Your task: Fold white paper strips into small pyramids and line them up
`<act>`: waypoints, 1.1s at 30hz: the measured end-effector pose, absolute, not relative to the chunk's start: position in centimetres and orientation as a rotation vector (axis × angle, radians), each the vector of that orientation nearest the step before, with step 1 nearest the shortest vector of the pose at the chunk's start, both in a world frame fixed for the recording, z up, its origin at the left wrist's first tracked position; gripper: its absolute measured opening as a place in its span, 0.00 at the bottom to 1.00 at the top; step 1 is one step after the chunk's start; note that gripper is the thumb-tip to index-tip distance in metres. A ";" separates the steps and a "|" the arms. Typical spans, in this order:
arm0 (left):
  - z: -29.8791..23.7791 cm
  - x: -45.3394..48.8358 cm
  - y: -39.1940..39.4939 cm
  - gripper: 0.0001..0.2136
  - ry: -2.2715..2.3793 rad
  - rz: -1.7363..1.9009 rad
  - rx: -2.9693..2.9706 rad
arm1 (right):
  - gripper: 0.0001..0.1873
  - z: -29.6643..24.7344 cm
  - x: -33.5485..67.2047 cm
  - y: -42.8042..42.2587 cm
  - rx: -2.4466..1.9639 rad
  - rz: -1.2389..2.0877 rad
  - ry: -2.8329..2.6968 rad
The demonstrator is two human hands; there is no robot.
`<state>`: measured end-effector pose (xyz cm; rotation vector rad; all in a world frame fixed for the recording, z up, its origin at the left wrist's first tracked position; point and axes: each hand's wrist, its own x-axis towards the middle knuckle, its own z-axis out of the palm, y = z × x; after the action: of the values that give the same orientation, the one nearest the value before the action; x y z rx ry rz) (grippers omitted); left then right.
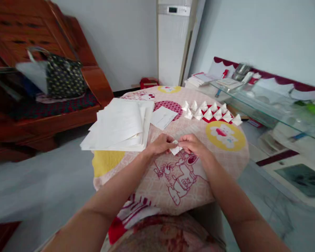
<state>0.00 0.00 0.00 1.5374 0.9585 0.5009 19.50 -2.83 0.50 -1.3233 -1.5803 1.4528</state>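
Note:
Between my two hands is a small folded piece of white paper [176, 150], held just above the patterned tablecloth [152, 175]. My left hand [161, 144] pinches its left side, and my right hand [191, 143] pinches the upper right side. Beyond my hands lies a flat white sheet [163, 117] with faint print. Two rows of small pointed folded-paper pieces [209, 114] stand at the far right of the table. A stack of white paper [118, 126] lies to the left, its top sheets askew.
A glass-topped cabinet [265, 105] holding papers and jars runs along the right. On the left is a wooden bench [94, 87] with a dotted bag [64, 77] on it. A tall white appliance [172, 45] stands behind the round table.

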 end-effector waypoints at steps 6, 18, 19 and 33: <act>0.2 -0.2 -0.4 0.11 0.985 0.586 1.538 | 0.08 0.3 19.3 -2.9 -1.364 1.361 -1.661; 0.0 -0.4 -0.1 0.13 0.859 0.643 1.390 | 0.08 0.3 19.1 -2.9 -1.265 1.381 -1.518; 0.1 -0.4 -0.1 0.12 0.864 0.644 1.389 | 0.08 0.3 19.2 -2.9 -1.254 1.387 -1.511; -0.3 -0.6 0.5 0.11 0.852 0.799 1.371 | 0.15 0.1 19.3 -2.7 -1.106 1.403 -1.395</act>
<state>-0.63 0.46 -0.29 1.3706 0.8525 0.7987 19.32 -2.66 0.05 -1.1059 -1.3948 1.4031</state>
